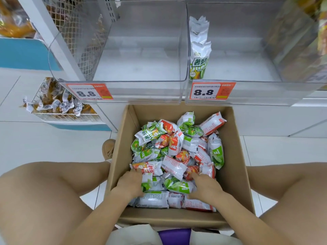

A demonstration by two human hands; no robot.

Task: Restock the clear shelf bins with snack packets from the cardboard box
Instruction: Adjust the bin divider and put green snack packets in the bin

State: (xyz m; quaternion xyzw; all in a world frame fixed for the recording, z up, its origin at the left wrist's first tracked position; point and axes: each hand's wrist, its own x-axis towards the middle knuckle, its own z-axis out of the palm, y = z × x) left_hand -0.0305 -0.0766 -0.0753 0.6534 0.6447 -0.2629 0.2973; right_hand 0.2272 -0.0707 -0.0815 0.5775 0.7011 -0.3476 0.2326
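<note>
An open cardboard box (122,138) stands on the floor between my knees, full of several green-and-white and red-and-white snack packets (177,149). My left hand (130,183) reaches into the box's near left part, its fingers curled on a red packet (147,167). My right hand (206,186) lies in the near right part, fingertips on a red packet (192,171). Above the box are two clear shelf bins: the left bin (141,91) holds nothing, the right bin (256,92) has two green packets (200,55) standing against its left wall.
Orange price tags reading 8.8 (89,92) hang on both bin fronts. A wire basket of wrapped snacks (56,101) sits low at the left. White tiled floor surrounds the box. My knees flank it, and a tan shoe (108,149) shows at its left side.
</note>
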